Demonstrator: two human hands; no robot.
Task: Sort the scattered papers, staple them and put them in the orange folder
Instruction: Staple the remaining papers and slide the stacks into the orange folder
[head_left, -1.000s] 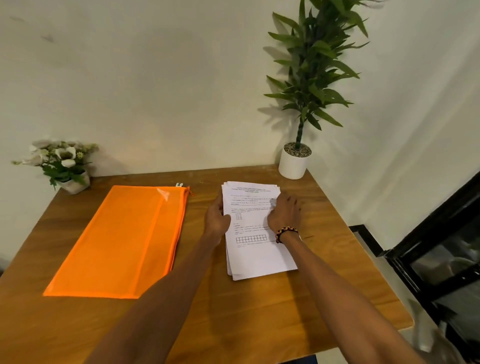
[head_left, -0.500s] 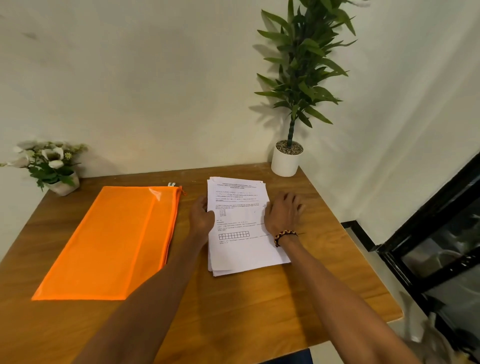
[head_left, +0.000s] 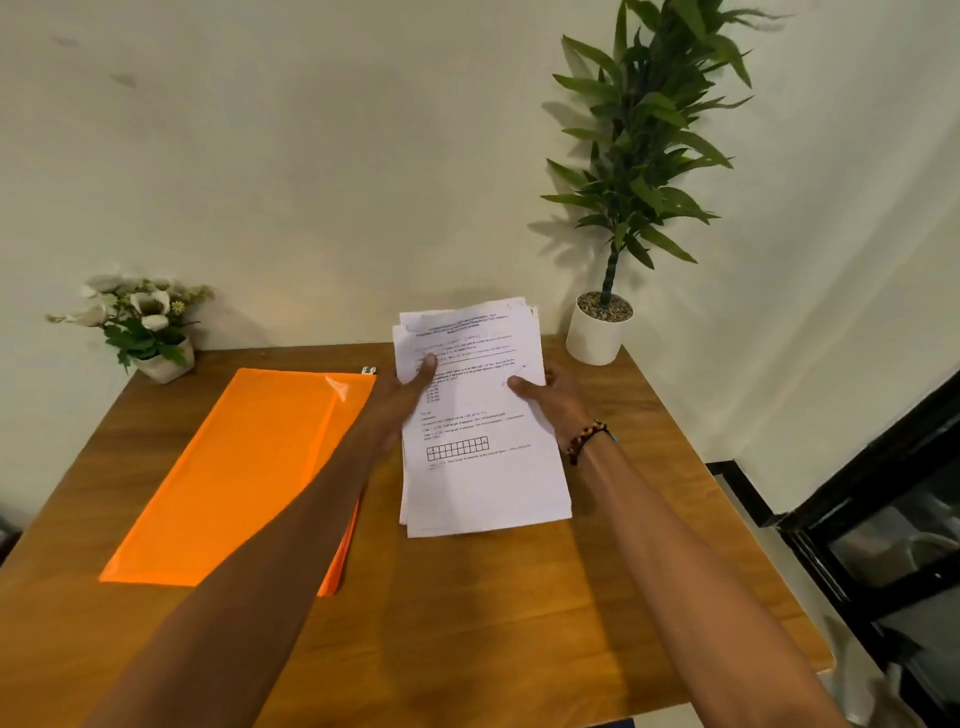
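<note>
L hand (head_left: 402, 387) + R hand (head_left: 553, 397) clamp paper stack (head_left: 483, 467), prob. lifted; orange folder (head_left: 234, 467) beside.

Both bare forearms reach from the lower frame toward the centre. The left hand (head_left: 410, 387) and the right hand (head_left: 553, 397) each pinch inward, thumbs on top, remaining fingers hidden underneath.

I see the stack of papers (head_left: 483, 441) at the centre of the frame, white printed sheets with edges slightly uneven, tilted with the far end raised. To its left, in the middle-left of the frame, the orange folder (head_left: 234, 478) lies flat, long and glossy, its zipper end at the far side.
</note>
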